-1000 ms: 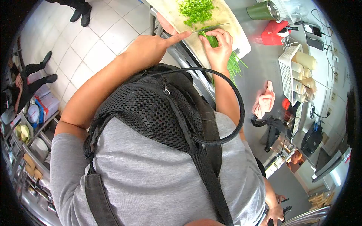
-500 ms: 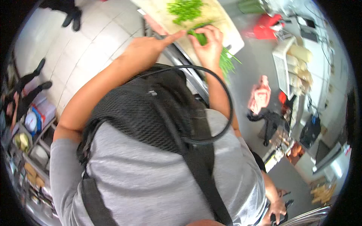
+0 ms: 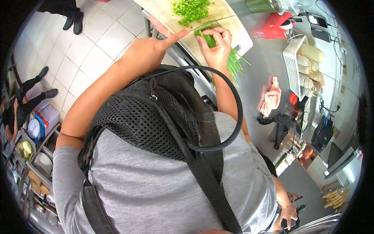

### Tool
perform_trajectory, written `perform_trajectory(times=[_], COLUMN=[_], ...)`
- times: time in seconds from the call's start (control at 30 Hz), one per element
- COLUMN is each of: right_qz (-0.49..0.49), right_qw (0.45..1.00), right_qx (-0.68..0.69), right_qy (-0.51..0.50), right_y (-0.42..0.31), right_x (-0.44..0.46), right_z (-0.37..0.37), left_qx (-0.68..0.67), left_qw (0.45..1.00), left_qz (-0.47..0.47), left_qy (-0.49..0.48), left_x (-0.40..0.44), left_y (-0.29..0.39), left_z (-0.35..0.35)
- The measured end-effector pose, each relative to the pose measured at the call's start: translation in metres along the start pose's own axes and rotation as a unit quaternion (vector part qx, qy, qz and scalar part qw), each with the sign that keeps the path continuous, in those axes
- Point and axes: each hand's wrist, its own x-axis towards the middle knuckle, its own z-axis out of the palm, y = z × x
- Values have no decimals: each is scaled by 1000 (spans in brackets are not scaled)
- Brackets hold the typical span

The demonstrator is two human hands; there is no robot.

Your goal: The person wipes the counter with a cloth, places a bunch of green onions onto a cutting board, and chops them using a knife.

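Observation:
My left hand (image 3: 150,50) is closed around a knife whose handle is hidden in the fist, the index finger stretched along its spine. The thin knife blade (image 3: 212,23) points right across the cutting board (image 3: 237,33), seen nearly edge-on. Just below the blade, my right hand (image 3: 218,46) pinches a bundle of green onions (image 3: 235,64) between thumb and curled fingers. Their long stalks trail past the wrist over the board's edge. A heap of chopped green onion (image 3: 191,9) lies on the board beyond the blade.
The steel counter (image 3: 253,64) runs along the right, holding a red object (image 3: 272,26), a white basket of bottles (image 3: 291,64) and a pink cloth (image 3: 270,97). Another person's hand (image 3: 288,214) holds something dark at lower right. Shelves (image 3: 44,144) stand left; other people's legs show there.
The knife blade, blurred and partly indistinct before, now shows as a clear line across the board. Both hands stay in nearly the same place.

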Motion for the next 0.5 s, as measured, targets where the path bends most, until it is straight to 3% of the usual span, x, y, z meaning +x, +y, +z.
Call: perform_trajectory(times=[0.13,0.5], right_qz=[-1,-16], right_qw=[1000,1000], right_qx=[-27,-16], right_qy=[2,-3], right_y=[2,8], right_x=[-1,-1], right_z=[0,2], left_qx=[-50,-49], left_qw=[998,998], left_qz=[12,22], left_qy=[42,22], left_x=[-6,-7], left_y=[1,-3], left_z=[-1,9])
